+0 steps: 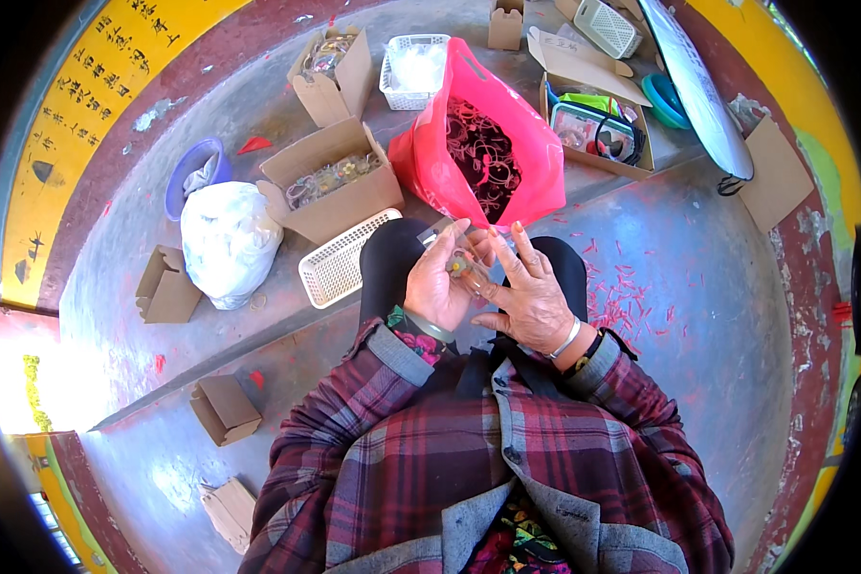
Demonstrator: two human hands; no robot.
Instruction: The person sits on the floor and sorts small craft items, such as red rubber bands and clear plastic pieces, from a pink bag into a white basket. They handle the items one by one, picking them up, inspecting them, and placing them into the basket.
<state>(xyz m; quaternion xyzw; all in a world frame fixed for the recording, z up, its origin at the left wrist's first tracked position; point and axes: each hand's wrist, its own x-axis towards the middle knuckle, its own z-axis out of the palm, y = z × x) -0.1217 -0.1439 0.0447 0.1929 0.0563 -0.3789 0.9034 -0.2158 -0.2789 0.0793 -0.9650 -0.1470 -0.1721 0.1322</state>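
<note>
My left hand (435, 289) is closed around a small clear plastic packet (461, 264) above my lap. Inside the packet is a small trinket with a yellow flower-like spot; the rest of it is too small to make out. My right hand (538, 304) is beside the packet with its fingers stretched and apart, its fingertips close to or touching the packet's right side. Just beyond both hands stands a pink bag (542, 158), its mouth spread wide, holding many thin light loops on a dark ground.
An open cardboard box (340, 212) of packaged trinkets and a cream basket (318, 277) stand left of my knees. Farther left sits a stuffed white plastic bag (228, 244). A box with a case (593, 129) stands far right. Red scraps (631, 297) litter the floor at right.
</note>
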